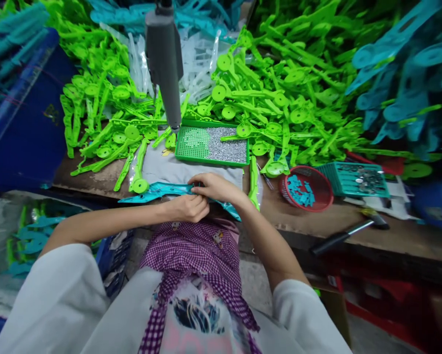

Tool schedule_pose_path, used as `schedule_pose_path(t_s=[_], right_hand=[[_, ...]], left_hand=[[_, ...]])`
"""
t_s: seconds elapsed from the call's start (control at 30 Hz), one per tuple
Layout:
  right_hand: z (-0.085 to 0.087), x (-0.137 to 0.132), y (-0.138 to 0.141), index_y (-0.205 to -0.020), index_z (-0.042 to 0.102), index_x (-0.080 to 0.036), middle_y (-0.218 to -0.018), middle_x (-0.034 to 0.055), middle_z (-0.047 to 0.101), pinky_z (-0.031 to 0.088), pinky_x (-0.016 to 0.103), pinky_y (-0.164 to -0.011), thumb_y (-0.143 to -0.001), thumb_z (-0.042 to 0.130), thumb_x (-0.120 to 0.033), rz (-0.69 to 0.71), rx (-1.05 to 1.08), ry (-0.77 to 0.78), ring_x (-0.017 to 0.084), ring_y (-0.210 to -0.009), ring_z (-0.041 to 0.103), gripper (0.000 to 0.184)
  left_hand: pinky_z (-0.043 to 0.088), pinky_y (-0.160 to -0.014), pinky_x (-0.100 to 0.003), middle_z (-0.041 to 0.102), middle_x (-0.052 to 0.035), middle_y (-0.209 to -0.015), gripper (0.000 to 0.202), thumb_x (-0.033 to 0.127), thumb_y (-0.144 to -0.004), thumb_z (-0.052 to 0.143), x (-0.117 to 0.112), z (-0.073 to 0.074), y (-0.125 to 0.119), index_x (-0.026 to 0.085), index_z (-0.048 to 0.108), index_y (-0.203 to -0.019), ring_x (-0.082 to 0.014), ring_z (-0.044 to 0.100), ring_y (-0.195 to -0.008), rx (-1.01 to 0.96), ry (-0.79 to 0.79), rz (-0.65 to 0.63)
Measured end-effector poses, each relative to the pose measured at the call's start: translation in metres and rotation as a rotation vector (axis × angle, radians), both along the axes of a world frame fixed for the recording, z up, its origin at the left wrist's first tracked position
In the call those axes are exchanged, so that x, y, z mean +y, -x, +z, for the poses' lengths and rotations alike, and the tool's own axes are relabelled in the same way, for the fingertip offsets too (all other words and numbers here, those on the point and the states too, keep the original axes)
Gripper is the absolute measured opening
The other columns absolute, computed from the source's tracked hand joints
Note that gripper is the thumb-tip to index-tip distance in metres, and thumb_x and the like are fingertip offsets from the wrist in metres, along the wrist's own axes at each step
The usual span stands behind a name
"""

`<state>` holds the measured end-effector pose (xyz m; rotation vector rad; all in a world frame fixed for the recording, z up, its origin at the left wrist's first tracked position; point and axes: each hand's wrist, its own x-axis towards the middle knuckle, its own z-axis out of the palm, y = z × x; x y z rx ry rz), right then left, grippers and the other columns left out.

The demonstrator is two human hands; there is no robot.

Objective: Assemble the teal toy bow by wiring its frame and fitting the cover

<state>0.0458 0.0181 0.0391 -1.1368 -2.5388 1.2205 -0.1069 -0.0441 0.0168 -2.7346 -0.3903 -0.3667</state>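
A long blue plastic part [156, 191] lies across the near edge of the bench, on and beside a grey cloth [158, 169]. My left hand [192, 208] is closed at the near side of its middle, fingers pressed together. Reaching over from the right, my right hand [217, 188] is closed on the same part, thumb and fingertips meeting close to the left fingers. Whatever small piece may sit between the fingertips is hidden. Just beyond the hands, a green tray [212, 161] holds many small metal screws. A grey electric screwdriver [165, 64] hangs upright above the tray's left end.
Heaps of lime-green plastic parts [298, 115] cover the back of the bench. On the right stand a red basket [326, 189] with blue pieces, a teal basket [333, 179] with metal pieces, and a hammer [348, 236]. A blue crate [25, 113] stands left.
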Motion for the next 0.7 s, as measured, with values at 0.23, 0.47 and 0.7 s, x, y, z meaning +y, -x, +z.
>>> schedule_pose_path(t_s=[0.23, 0.47, 0.7], right_hand=[[-0.005, -0.014, -0.029, -0.087, 0.067, -0.018, -0.085, 0.0048, 0.067, 0.043, 0.028, -0.068, -0.085, 0.06, -0.028, -0.292, 0.147, -0.091, 0.015, -0.075, 0.057, 0.013], [-0.015, -0.059, -0.046, -0.084, 0.061, -0.019, -0.061, -0.0029, 0.055, 0.035, 0.025, -0.055, -0.086, 0.059, -0.036, -0.579, 0.153, -0.116, 0.011, -0.055, 0.049, 0.017], [-0.022, -0.066, -0.028, -0.078, 0.056, -0.019, -0.057, -0.0047, 0.055, 0.036, 0.022, -0.047, -0.083, 0.061, -0.044, -0.65, 0.389, 0.164, 0.009, -0.048, 0.046, 0.026]], left_hand=[[0.057, -0.074, -0.028, 0.073, -0.0101, -0.1, 0.023, 0.011, -0.094, 0.044, -0.002, -0.016, 0.011, 0.013, 0.066, -0.101, -0.0159, 0.07, -0.088, -0.47, 0.391, 0.202], [0.056, -0.083, -0.033, 0.074, -0.004, -0.094, 0.012, 0.021, -0.086, 0.063, 0.002, -0.012, 0.004, 0.02, 0.071, -0.095, -0.0158, 0.069, -0.086, -0.732, 0.985, 0.595], [0.051, -0.091, -0.037, 0.07, -0.0083, -0.104, 0.025, 0.027, -0.084, 0.067, -0.004, -0.023, -0.01, 0.016, 0.065, -0.106, -0.0204, 0.064, -0.1, -0.622, 0.864, 0.547]])
